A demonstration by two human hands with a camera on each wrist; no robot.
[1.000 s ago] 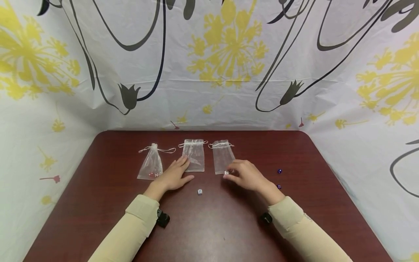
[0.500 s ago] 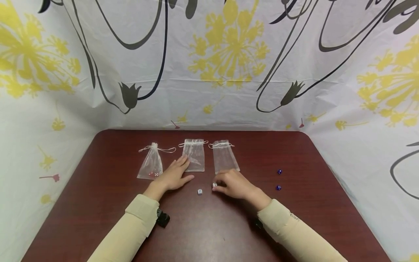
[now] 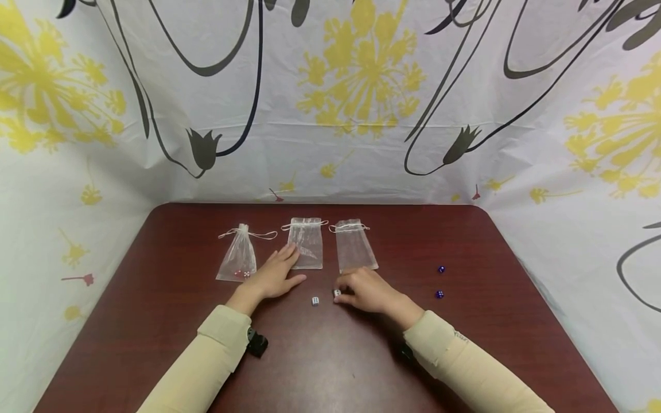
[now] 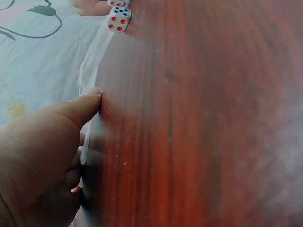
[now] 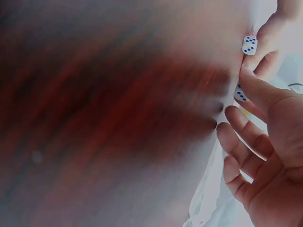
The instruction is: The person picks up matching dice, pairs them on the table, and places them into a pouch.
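Note:
My left hand (image 3: 272,276) lies flat on the table with its fingers spread, the fingertips on the edge of the middle sheer drawstring bag (image 3: 310,252). My right hand (image 3: 370,291) pinches a white die (image 3: 337,292) between thumb and index finger, low at the tabletop. In the right wrist view the thumb partly covers this die (image 5: 241,93), and the other fingers are loosely bent. Just left of it a second white die (image 3: 315,301) sits on the table, showing red and blue pips in the left wrist view. Behind the right hand lies another sheer bag (image 3: 356,249).
At the left stands a drawn-shut sheer bag (image 3: 240,255) with red dice (image 3: 239,274) inside. Two blue dice (image 3: 440,294) lie apart on the right side of the dark red table (image 3: 310,373). A patterned cloth (image 3: 330,166) hangs behind the table.
My right hand has moved left and nearer to me, carrying the white die from the right bag's lower edge to beside the other white die. The left hand has stayed put.

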